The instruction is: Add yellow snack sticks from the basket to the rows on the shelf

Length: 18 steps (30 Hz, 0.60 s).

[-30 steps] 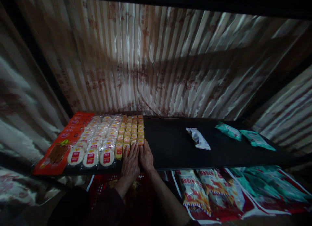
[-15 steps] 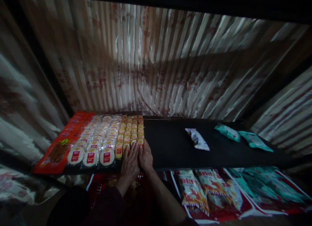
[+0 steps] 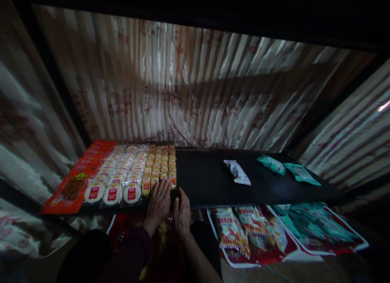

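Observation:
On the black shelf (image 3: 207, 185) stand rows of small yellow snack packs (image 3: 160, 165). My left hand (image 3: 159, 201) lies flat with its fingertips on the front packs of these rows, its fingers stretched out. Just to its right, my right hand (image 3: 182, 210) is held at the shelf's front edge, fingers extended, with a small gap between the two hands; nothing shows in it. Left of the yellow packs are rows of clear-wrapped round white crackers (image 3: 132, 192) with red labels. Flat orange bags (image 3: 70, 189) lie at the far left end.
A white-and-blue snack bag (image 3: 238, 172) and two green bags (image 3: 272, 164) lie farther right on the shelf. Below are a red basket (image 3: 117, 230), a box of printed snack bags (image 3: 231, 230) and a box of green bags (image 3: 319, 226). A striped sheet (image 3: 195, 83) backs the shelf.
My hands have drawn apart slightly. My right hand has come back from the front yellow packs to the shelf edge, while my left stays against them. The view has shifted a little.

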Each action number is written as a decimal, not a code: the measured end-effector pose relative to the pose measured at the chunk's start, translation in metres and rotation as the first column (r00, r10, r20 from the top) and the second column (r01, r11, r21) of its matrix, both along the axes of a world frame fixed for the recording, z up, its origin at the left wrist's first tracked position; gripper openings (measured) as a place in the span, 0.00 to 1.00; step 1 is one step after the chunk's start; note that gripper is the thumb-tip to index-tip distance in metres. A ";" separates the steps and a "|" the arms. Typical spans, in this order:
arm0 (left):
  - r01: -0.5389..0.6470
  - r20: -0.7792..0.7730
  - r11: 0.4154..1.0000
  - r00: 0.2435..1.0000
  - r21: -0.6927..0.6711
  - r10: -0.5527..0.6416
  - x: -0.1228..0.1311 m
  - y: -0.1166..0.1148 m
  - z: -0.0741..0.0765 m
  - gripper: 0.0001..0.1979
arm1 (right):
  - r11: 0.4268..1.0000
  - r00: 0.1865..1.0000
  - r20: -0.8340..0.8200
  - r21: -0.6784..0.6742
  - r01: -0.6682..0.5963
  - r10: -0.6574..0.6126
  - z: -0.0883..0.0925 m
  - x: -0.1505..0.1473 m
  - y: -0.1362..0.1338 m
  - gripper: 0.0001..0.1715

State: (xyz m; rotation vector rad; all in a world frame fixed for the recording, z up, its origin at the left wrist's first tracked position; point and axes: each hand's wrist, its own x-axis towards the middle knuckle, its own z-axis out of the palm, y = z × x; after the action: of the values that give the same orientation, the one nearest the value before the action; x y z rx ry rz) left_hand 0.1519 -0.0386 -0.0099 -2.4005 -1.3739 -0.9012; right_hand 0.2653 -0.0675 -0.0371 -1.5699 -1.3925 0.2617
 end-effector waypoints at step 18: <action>0.145 0.146 0.900 0.985 -0.411 -0.092 -0.050 -0.120 -0.124 0.25 | 0.946 0.960 0.083 -0.208 -0.246 0.268 -0.064 -0.040 -0.104 0.25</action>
State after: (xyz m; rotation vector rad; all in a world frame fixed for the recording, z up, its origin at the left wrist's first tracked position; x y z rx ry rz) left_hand 0.1022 -0.1583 -0.1337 -2.8157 -1.6240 -0.8659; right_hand 0.2250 -0.1711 -0.1015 -1.5782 -1.7050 0.4891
